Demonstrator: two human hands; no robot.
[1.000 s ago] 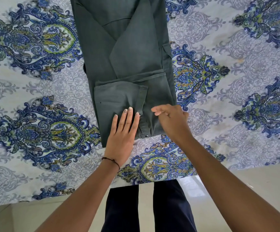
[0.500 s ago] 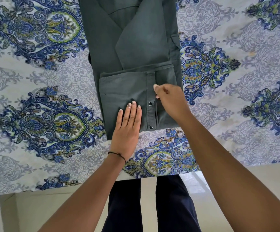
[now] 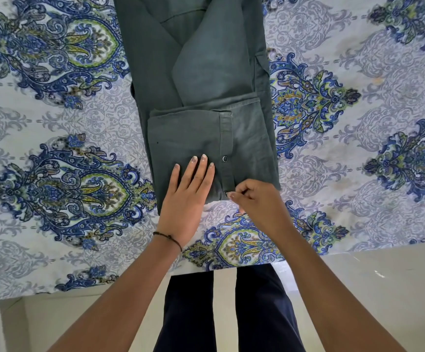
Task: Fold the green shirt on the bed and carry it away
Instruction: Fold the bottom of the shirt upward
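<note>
The dark green shirt (image 3: pixel 201 80) lies lengthwise on the bed (image 3: pixel 54 123), folded into a narrow strip with its near end doubled back. A button placket with snaps runs down that near flap. My left hand (image 3: pixel 188 196) presses flat on the flap's near left part, fingers together and extended. My right hand (image 3: pixel 257 201) sits at the shirt's near edge beside the lowest snap, its fingers curled and pinching the placket's end. The far end of the shirt runs out of view at the top.
The bed carries a white sheet with blue and green paisley motifs; its near edge (image 3: pixel 231 270) crosses just below my hands. Pale floor tiles (image 3: pixel 384 288) lie beyond that edge. My legs in dark trousers (image 3: pixel 231 313) stand against the bed.
My right hand slid back down the placket from its upper part to the near edge. My left hand stayed flat on the flap. The placket now lies straighter.
</note>
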